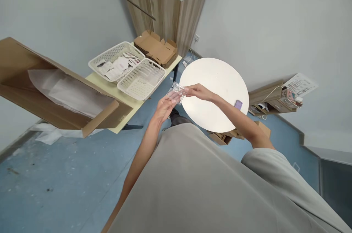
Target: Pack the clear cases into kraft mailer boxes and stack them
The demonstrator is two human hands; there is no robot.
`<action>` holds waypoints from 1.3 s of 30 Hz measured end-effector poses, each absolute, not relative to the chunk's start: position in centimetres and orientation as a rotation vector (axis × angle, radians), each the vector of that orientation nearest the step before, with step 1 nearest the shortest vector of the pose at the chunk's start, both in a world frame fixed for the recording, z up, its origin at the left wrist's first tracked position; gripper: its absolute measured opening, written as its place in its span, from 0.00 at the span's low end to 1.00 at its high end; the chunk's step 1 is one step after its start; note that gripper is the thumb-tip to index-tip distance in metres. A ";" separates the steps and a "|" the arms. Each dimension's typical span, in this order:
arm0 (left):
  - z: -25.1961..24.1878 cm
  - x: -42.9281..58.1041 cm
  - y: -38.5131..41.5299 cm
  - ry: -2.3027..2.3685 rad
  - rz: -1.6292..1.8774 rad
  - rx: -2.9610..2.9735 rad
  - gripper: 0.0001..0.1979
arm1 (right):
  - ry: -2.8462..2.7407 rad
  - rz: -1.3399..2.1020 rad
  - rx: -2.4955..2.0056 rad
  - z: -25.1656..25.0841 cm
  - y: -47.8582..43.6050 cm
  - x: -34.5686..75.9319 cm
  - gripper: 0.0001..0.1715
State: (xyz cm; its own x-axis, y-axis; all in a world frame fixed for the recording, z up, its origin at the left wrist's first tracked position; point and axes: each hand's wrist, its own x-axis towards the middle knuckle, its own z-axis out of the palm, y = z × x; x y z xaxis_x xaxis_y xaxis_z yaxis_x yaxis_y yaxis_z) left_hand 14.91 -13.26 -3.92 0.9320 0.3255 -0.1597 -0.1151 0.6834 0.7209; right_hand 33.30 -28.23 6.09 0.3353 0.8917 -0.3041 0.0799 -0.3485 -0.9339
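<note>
Between my two hands is a small clear plastic case (pixel 178 88), see-through and shiny, held in front of my body near the round table's left edge. My left hand (pixel 164 107) grips its lower left side, fingers closed around it. From the right, my right hand (pixel 198 91) pinches the opposite edge with thumb and fingertips. Whether the case is a single piece or has an opened lid, I cannot tell. Beyond it to the left stands a white plastic basket (pixel 129 92) with clear plastic pieces inside.
A second basket (pixel 93 65) holds cards and packets, beside stacked flat cardboard boxes (pixel 156 48). On the left an open carton (pixel 55 106) contains white sheets. The round white table (pixel 211 75) carries a purple item (pixel 238 104). Small boxes (pixel 220 138) lie beneath; a wooden cabinet (pixel 162 9) stands behind.
</note>
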 end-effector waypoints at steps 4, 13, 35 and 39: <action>-3.2 15.1 -12.5 0.214 0.212 0.769 0.38 | -0.691 1.101 -1.672 8.0 -27.6 34.4 0.39; -1.7 16.8 -12.8 0.245 0.178 0.869 0.45 | -0.437 1.042 -1.661 6.9 -26.1 36.3 0.49; -3.8 21.4 -13.2 0.364 0.011 0.912 0.48 | -0.236 1.051 -1.566 -0.2 -28.8 36.8 0.31; -5.9 22.1 -12.4 0.505 -0.004 0.969 0.47 | -0.105 1.022 -1.532 -3.6 -29.0 37.6 0.25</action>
State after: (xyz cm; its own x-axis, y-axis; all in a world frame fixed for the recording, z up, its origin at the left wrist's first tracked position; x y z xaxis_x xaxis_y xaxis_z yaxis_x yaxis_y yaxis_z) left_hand 22.08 -12.38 -5.92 0.8846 0.2181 -0.4121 0.2245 0.5755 0.7864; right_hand 37.61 -28.98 -3.58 0.6055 0.5938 -0.5298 -0.4734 -0.2664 -0.8396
